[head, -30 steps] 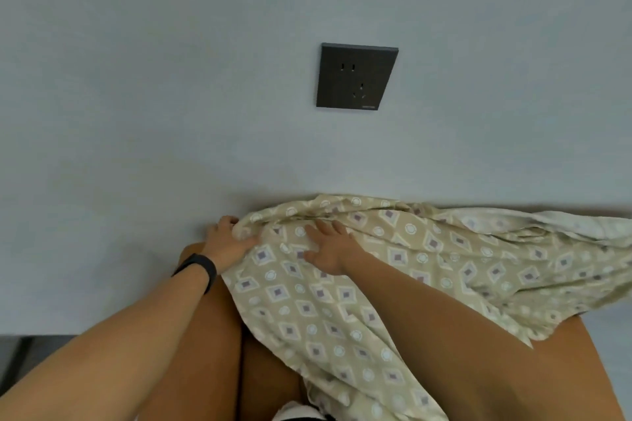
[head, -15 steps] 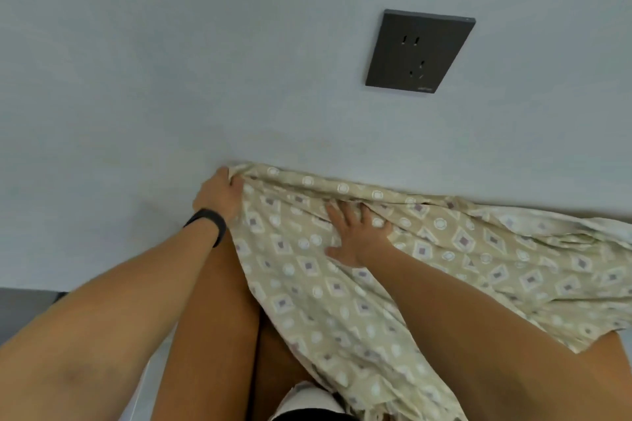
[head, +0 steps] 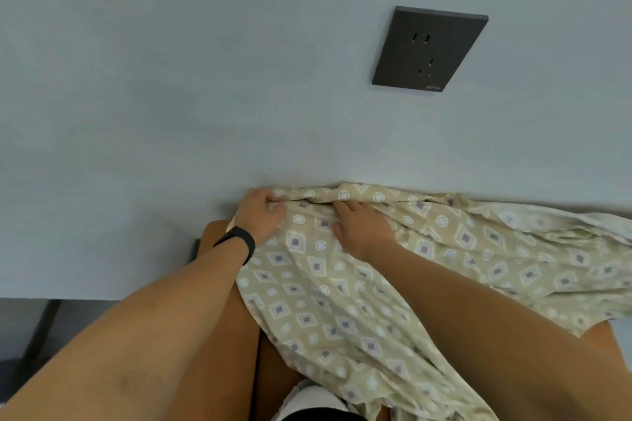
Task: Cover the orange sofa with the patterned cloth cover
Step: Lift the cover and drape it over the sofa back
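Partly done, by the look of it: the beige cotton cloth cover with a purple diamond and white circle pattern (head: 342, 301) already lies over the top edge of the orange leather sofa (head: 222, 335) from the middle of the frame out to the right edge, its upper hem bunched against the pale blue-grey wall (head: 171, 79). The left hand (head: 261, 215), a black wristband (head: 237, 241) on its wrist, pinches the cloth's corner at centre frame with fingers curled round the hem. The right hand (head: 362, 227) lies just beside it, fingers fairly straight, pressing the fabric flat and gripping nothing. Bare orange upholstery shows at lower centre and lower right, so the cover wants pulling over the left end and smoothing. A dark square wall socket (head: 429, 49) sits upper right.
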Tool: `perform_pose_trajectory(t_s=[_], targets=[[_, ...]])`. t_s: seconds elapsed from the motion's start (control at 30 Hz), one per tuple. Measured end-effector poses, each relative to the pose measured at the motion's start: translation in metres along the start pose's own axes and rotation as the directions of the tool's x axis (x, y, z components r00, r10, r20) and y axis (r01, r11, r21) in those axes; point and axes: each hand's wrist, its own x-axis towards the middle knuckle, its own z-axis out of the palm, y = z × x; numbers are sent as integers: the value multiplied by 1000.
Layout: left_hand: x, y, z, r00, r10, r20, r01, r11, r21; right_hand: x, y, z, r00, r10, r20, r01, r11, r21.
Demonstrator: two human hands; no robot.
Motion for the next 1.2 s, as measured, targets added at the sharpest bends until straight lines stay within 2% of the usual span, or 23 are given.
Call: perform_pose_trajectory(t_s=[0.07,0.1,0.13,0.2,0.23,0.3,0.43,0.53,0.6,0.7,0.77,0.83,0.93,1.0,1.07,1.13,1.2], targets=[[-3,-1,9,983,58,174,-85,985,152,2,-5,-2,986,-86,-142,91,995,33],[-3,-1,12,977,62,206,-106,972,210,4,-5,-1,986,-81,-144,87,995,42],[-1,-1,14,975,67,210,-120,961,249,7,-2,1,994,-32,-108,38,998,51],[5,3,16,975,41,217,-109,943,315,11,13,9,983,183,33,-185,980,78],[8,7,16,973,16,230,-98,932,348,12,23,13,950,293,110,-302,950,75],[14,15,16,962,-13,272,-103,908,407,15,40,14,898,397,191,-413,909,54],[24,13,20,949,-67,309,-97,868,486,21,52,6,895,413,170,-429,901,70],[18,14,35,971,-86,221,-63,805,590,-2,54,21,941,321,107,-329,942,71],[3,30,54,960,-6,279,-179,754,632,-23,57,37,964,252,87,-257,966,41],[-15,49,92,869,66,491,-402,671,623,-43,69,49,977,211,43,-214,972,97],[-18,52,104,871,69,486,-405,662,631,-60,76,55,981,192,-39,-183,970,160],[-24,55,112,876,121,466,-429,635,642,-93,87,66,967,237,-94,-212,952,223],[-41,53,121,885,198,421,-450,593,667,-144,92,95,948,318,-14,-301,910,285],[-66,53,138,844,238,481,-531,498,685,-184,98,116,904,410,122,-426,840,335],[-100,54,163,780,253,572,-619,440,650,-228,104,141,830,501,245,-558,736,383],[-142,60,190,687,256,680,-712,424,560,-278,111,164,764,546,344,-645,648,405],[-179,61,212,572,232,787,-782,443,438,-315,116,184,730,538,423,-683,603,412]])
